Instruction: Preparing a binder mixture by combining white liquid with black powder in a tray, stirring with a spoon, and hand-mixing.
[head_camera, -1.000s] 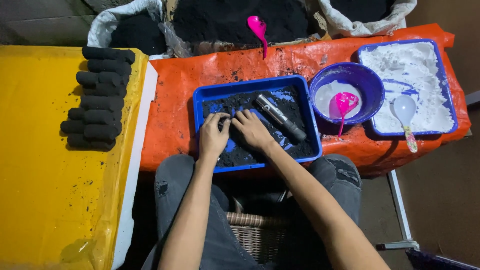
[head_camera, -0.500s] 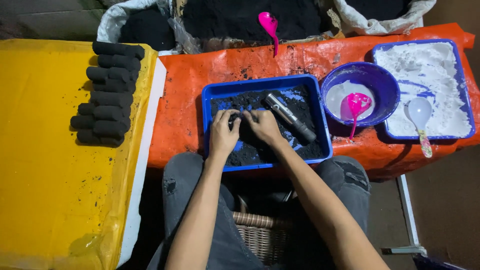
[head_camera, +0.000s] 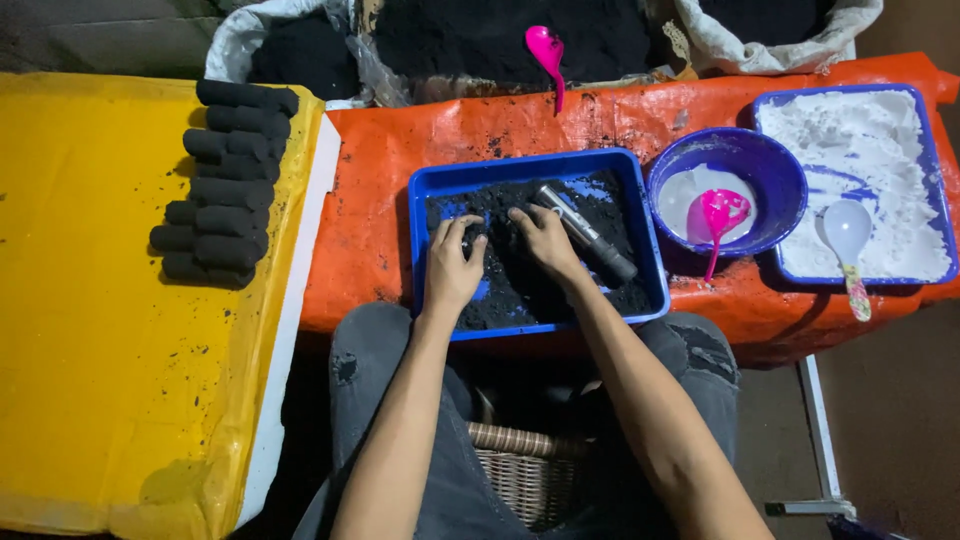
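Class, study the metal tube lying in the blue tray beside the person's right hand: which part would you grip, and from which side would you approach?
Grip the metal tube around its bare lower-right half, probably from above and the right. It lies flat and diagonal on the black powder, and the right hand crowds its upper-left end. Fingers should close across its narrow width. The blue tray wall leaves little room for a low side approach.
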